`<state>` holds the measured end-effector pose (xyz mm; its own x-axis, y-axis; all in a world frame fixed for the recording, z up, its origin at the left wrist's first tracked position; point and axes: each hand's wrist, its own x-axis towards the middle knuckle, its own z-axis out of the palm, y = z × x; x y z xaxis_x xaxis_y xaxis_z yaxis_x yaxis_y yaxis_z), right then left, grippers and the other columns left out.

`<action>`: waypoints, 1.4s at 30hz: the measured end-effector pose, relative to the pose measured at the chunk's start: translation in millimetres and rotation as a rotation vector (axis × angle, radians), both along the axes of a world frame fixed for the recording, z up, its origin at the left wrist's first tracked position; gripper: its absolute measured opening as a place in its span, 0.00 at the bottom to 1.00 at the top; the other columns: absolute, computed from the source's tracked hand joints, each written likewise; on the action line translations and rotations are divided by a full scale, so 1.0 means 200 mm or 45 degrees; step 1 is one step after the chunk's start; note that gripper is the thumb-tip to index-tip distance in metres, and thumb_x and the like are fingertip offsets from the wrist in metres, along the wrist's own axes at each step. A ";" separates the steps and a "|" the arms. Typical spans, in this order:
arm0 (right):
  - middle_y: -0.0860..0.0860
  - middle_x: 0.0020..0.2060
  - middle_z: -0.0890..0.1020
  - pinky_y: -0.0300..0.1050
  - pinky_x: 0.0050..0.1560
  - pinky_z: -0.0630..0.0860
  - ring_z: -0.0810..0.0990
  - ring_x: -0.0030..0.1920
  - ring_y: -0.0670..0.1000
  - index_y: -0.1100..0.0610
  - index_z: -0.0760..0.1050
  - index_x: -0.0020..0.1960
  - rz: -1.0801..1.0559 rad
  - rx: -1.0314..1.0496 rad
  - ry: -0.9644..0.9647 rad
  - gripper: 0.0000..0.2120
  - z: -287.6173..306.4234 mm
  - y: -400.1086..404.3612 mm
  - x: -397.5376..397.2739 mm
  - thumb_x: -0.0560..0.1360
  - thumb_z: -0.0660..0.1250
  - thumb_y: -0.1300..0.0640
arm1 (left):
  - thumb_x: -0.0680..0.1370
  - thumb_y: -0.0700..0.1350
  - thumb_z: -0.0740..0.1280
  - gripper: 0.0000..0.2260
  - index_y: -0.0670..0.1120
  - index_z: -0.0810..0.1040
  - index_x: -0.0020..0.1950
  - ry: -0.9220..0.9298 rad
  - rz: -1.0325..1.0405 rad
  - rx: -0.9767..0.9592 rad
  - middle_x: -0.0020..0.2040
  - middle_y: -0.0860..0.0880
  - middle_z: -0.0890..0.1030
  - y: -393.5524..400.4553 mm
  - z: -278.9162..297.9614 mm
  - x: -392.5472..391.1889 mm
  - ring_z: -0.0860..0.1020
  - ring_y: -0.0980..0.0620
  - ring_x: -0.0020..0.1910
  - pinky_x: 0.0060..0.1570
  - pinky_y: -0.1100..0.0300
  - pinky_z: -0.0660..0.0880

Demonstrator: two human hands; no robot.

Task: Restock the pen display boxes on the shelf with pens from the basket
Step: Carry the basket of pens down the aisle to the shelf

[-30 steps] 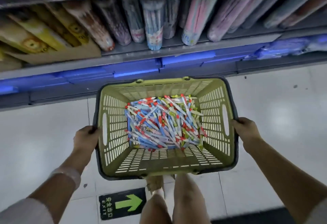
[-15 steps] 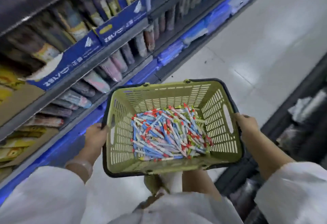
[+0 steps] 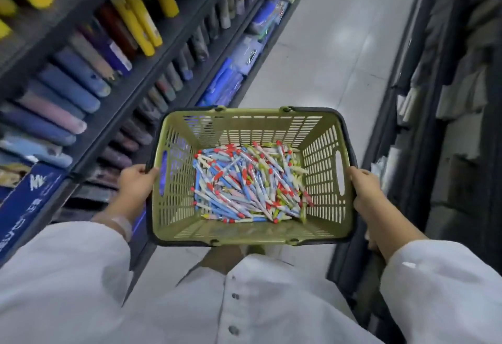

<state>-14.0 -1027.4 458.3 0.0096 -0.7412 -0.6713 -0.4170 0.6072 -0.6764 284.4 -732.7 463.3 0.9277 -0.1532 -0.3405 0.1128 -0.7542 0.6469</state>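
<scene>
The pens (image 3: 248, 183) lie heaped in the green basket (image 3: 239, 231), left hand (image 3: 135, 180) and right hand (image 3: 364, 190) each clamped on a side rim, carrying it along the shelf (image 3: 152, 72). Next: find the display boxes, free 1 hand.

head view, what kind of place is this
Most likely a stationery shop aisle: dark metal shelves on the left packed with rows of packaged goods, more racks on the right, and a green plastic basket of loose coloured pens held by both hands.
</scene>
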 end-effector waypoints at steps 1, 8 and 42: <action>0.57 0.38 0.78 0.49 0.40 0.77 0.78 0.35 0.55 0.61 0.72 0.43 -0.040 -0.012 -0.017 0.04 0.01 -0.12 0.03 0.75 0.63 0.60 | 0.76 0.40 0.67 0.02 0.42 0.77 0.43 -0.005 -0.013 -0.026 0.24 0.55 0.73 -0.16 0.01 0.06 0.71 0.66 0.24 0.25 0.74 0.65; 0.55 0.34 0.79 0.47 0.40 0.77 0.78 0.33 0.53 0.63 0.76 0.43 -0.235 -0.068 0.021 0.07 0.00 -1.01 0.24 0.74 0.65 0.59 | 0.76 0.41 0.67 0.08 0.40 0.75 0.38 0.028 -0.343 -0.044 0.38 0.37 0.75 -1.30 -0.15 0.56 0.72 0.44 0.38 0.43 0.47 0.72; 0.61 0.56 0.79 0.49 0.47 0.74 0.77 0.47 0.56 0.65 0.74 0.58 -0.451 -0.023 0.097 0.13 0.12 -6.26 1.64 0.76 0.64 0.60 | 0.76 0.39 0.66 0.13 0.44 0.72 0.31 0.226 -0.450 -0.183 0.29 0.47 0.73 -6.89 -0.23 2.08 0.73 0.54 0.27 0.30 0.64 0.69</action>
